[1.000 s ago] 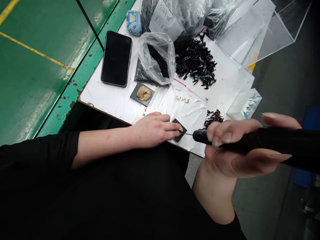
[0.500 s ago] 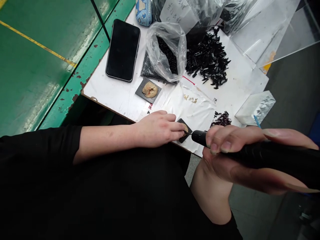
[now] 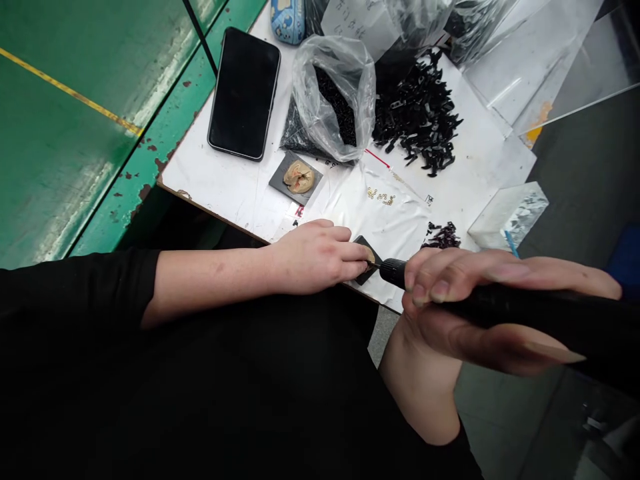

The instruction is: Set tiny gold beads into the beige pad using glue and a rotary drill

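My left hand (image 3: 316,259) rests at the near edge of the white table (image 3: 235,190), fingers pinched together over a small black square pad (image 3: 369,265) with a tan blob on it; what they pinch is too small to make out. My right hand (image 3: 475,303) is wrapped around a black pen-shaped power tool (image 3: 530,313). The tool's thin tip points left and meets my left fingertips at the pad. Small brass pieces (image 3: 381,196) lie on a clear plastic sheet just beyond the pad.
A black phone (image 3: 244,93) lies at the table's left. A clear bag of tiny black parts (image 3: 333,100), a loose heap of black clips (image 3: 417,113), a second pad with tan putty (image 3: 296,178), a small pile of dark parts (image 3: 442,236) and a clear plastic box (image 3: 507,215) surround the work spot. Green floor lies left.
The tool's tip has moved left, closing the gap to my left fingertips at the pad. The view shifted slightly; my left hand stays in place.
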### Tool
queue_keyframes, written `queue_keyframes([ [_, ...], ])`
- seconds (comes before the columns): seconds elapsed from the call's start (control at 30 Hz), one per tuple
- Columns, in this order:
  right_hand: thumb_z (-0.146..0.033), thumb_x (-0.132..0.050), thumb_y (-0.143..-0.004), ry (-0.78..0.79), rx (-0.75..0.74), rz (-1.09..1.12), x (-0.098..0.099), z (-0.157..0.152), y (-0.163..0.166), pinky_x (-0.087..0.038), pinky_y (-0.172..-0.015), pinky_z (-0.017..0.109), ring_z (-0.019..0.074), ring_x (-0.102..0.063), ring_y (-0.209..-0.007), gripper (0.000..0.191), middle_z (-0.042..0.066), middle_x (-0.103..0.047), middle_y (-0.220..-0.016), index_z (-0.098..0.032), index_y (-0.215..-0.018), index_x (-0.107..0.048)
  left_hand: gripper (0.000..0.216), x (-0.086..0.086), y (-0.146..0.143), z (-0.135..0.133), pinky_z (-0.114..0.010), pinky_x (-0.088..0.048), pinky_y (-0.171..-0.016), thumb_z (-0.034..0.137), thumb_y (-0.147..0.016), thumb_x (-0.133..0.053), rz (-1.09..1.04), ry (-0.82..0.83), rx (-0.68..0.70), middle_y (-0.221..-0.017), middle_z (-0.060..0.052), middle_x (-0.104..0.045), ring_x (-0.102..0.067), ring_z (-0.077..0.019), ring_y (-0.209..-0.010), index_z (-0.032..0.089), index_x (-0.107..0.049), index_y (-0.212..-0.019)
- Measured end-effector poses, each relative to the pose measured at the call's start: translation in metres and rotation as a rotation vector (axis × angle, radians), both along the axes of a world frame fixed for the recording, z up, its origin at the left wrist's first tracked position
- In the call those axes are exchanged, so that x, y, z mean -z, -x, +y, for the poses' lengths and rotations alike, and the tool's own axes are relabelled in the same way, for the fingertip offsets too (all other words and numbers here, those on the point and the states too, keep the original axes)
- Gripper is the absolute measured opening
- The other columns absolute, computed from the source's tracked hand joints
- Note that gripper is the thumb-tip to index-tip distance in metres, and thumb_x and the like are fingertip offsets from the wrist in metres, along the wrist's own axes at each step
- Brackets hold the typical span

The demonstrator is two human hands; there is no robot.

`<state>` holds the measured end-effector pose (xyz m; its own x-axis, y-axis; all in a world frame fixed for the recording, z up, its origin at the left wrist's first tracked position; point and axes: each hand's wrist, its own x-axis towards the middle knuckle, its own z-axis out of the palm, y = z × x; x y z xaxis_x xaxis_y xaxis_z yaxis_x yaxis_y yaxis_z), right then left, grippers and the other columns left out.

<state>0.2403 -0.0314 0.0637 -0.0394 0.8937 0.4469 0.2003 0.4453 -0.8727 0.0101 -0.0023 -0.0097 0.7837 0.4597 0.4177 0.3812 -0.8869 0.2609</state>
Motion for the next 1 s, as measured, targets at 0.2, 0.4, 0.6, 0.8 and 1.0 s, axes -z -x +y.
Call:
queue_keyframes([
  [0.2, -0.075, -0.076, -0.096, -0.165, 0.239, 0.016, -0.005, 0.011, 0.018, -0.049, -0.046, 0.035, 0.0162, -0.051, -0.047, 0.053, -0.003, -0.056, -0.072, -0.037, -0.132, -0.076, 0.028, 0.002, 0.001, 0.0, -0.037, -0.049, -0.078, 0.029, -0.115, -0.06, -0.023, 0.032, 0.009, -0.146, -0.003, -0.08, -0.071, -0.0191, -0.096, 0.03, -0.082, -0.134],
  [0.4, -0.044, -0.086, -0.097, 0.402, 0.106, -0.449, 0.003, -0.011, -0.016, -0.062, -0.076, 0.038, 0.0214, -0.073, -0.085, 0.025, 0.005, -0.078, -0.103, -0.028, -0.116, -0.082, 0.03, -0.004, 0.005, 0.002, -0.034, -0.059, -0.089, 0.038, -0.117, -0.06, -0.132, 0.157, 0.015, -0.141, -0.007, -0.082, -0.076, -0.0198, -0.102, 0.023, -0.081, -0.131],
  [0.6, -0.031, -0.07, -0.107, 0.44, 0.002, -0.601, 0.021, -0.024, -0.017, -0.06, -0.093, 0.039, 0.0244, -0.075, -0.099, 0.012, 0.007, -0.08, -0.104, -0.025, -0.099, -0.078, 0.023, -0.018, 0.023, -0.005, -0.038, -0.067, -0.093, 0.031, -0.113, -0.066, -0.253, 0.204, -0.168, -0.13, -0.012, -0.084, -0.081, -0.0234, -0.106, 0.02, -0.082, -0.125],
  [0.8, -0.037, -0.067, -0.108, 0.356, -0.108, -0.624, -0.038, 0.022, -0.034, -0.058, -0.08, 0.033, 0.0206, -0.075, -0.087, 0.018, 0.003, -0.082, -0.098, -0.027, -0.098, -0.078, 0.019, -0.059, 0.05, 0.006, -0.032, -0.069, -0.098, 0.023, -0.111, -0.068, -0.382, 0.049, -0.314, -0.125, -0.007, -0.084, -0.083, -0.0204, -0.11, 0.024, -0.081, -0.124],
  [1.0, -0.044, -0.069, -0.103, 0.186, 0.49, -0.43, -0.135, 0.123, -0.069, -0.063, -0.091, 0.046, 0.0296, -0.078, -0.104, 0.035, 0.015, -0.083, -0.125, -0.02, -0.128, -0.079, 0.014, -0.178, 0.08, 0.002, -0.031, -0.067, -0.102, 0.027, -0.108, -0.073, -0.503, -0.141, -0.54, -0.121, 0.0, -0.084, -0.082, -0.0185, -0.108, 0.029, -0.083, -0.118],
])
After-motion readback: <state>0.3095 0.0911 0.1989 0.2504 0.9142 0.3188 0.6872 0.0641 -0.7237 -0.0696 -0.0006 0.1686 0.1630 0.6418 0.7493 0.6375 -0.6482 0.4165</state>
